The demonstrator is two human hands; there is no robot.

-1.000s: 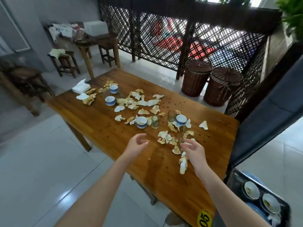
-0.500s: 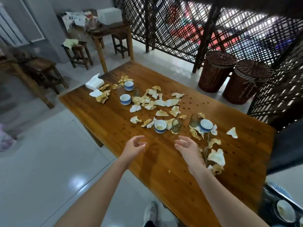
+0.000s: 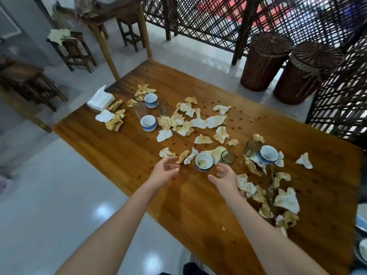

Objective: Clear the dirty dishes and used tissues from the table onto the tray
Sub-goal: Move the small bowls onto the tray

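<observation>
Both of the person's arms reach out over a long wooden surface (image 3: 123,147). The left hand (image 3: 165,172) hovers just above the wood with its fingers (image 3: 172,159) loosely curled and holding nothing. The right hand (image 3: 225,176) hovers the same way, palm turned inward, fingers relaxed and empty. Between the two hands, just beyond the fingertips, stands a white cup with a blue base (image 3: 204,164) (something pale lies in its bottom). Neither hand touches it.

Just to the right of that cup is a small glass (image 3: 228,157). Further right a taller glass (image 3: 252,147) stands beside a second cup (image 3: 269,155). Two more cups sit towards the far left end, one (image 3: 148,123) nearer the person and one (image 3: 151,100) behind it, with a clear glass (image 3: 163,107) close by.

Crumpled used tissues (image 3: 204,122), white and yellow-stained, are strewn over the middle of the surface, and another heap (image 3: 286,199) lies near the right forearm. A pack of clean white tissues (image 3: 101,100) rests at the far left corner.

At the right edge of the view a sliver of stacked dishes (image 3: 363,248) shows; it is too cropped to tell what they sit on. Two wicker baskets (image 3: 265,60) stand on the floor beyond the surface.
</observation>
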